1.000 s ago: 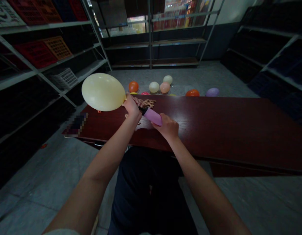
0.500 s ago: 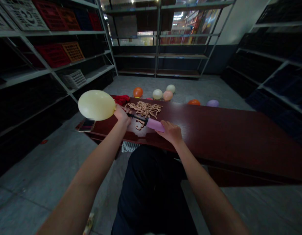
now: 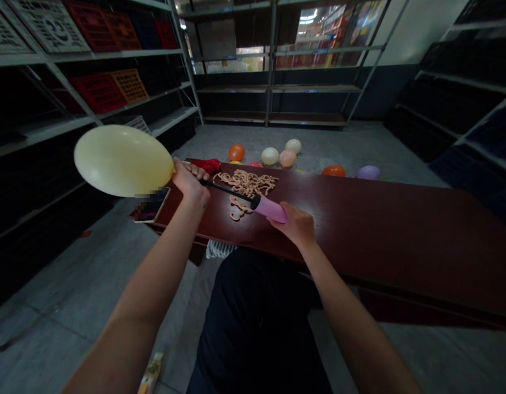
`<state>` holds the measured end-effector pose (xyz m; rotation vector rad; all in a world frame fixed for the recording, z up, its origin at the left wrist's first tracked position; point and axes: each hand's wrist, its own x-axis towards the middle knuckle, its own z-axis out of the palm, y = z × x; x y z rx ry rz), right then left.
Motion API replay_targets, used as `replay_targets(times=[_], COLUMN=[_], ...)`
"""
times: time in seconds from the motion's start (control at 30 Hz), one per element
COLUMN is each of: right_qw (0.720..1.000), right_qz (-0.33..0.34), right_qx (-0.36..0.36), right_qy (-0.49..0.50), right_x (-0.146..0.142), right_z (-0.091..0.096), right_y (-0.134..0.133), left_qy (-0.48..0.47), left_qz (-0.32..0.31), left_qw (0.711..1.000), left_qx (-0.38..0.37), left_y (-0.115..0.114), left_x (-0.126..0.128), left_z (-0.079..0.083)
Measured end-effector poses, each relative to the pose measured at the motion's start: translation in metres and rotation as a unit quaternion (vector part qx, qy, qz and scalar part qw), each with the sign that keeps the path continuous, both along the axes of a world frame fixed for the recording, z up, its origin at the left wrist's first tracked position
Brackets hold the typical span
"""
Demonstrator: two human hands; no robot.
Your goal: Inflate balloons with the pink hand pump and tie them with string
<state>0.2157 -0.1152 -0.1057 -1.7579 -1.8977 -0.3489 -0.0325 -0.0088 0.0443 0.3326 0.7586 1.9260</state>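
Observation:
A pale yellow balloon (image 3: 123, 160), swollen with air, sticks out to the left of my left hand (image 3: 190, 179). That hand is closed around the balloon's neck and the end of a hand balloon pump (image 3: 270, 209). My right hand (image 3: 296, 223) is wrapped around the pump's pink barrel. Between the hands a long stretch of the dark rod (image 3: 228, 190) shows outside the barrel. Beneath the pump, a heap of tan, uninflated long balloons (image 3: 248, 183) lies on the dark red table (image 3: 359, 224). The pump's tip is hidden by my left fingers.
Red limp pieces (image 3: 209, 165) lie at the table's far left, and a phone-like device (image 3: 152, 207), partly blurred out, at its left edge. Several inflated balloons, among them an orange one (image 3: 333, 171), are beyond the table. Shelving with crates (image 3: 99, 92) stands to the left.
The yellow balloon has grown larger and moved left with my left hand. My hands are farther apart and more of the pump's rod shows. The view has shifted slightly.

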Motion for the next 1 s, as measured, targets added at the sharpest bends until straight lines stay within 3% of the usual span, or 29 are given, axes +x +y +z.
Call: replay_targets(times=[0.17, 0.37, 0.47, 0.57, 0.77, 1.0], right_qw=[0.999, 0.996, 0.995, 0.997, 0.999, 0.998], right_qz=[-0.016, -0.045, -0.054, -0.040, 0.018, 0.049], right_qx=[0.011, 0.018, 0.015, 0.001, -0.030, -0.030], right_qy=[0.048, 0.080, 0.084, 0.068, -0.010, -0.032], right_x=[0.004, 0.004, 0.005, 0.003, -0.007, -0.007], right_z=[-0.003, -0.003, -0.003, -0.004, -0.005, -0.003], right_y=[0.004, 0.007, 0.008, 0.009, 0.005, 0.002], left_qy=[0.034, 0.049, 0.038, 0.030, 0.007, -0.007], left_qz=[-0.036, -0.103, -0.112, -0.103, -0.080, -0.054], left_qw=[0.998, 0.993, 0.993, 0.994, 0.996, 0.996], left_qx=[0.029, 0.022, 0.025, 0.026, -0.046, -0.073], left_y=[0.007, -0.004, -0.010, -0.012, -0.021, -0.020], left_x=[0.048, 0.117, 0.133, 0.125, 0.078, 0.035], left_z=[0.007, -0.024, -0.039, -0.048, -0.061, -0.050])
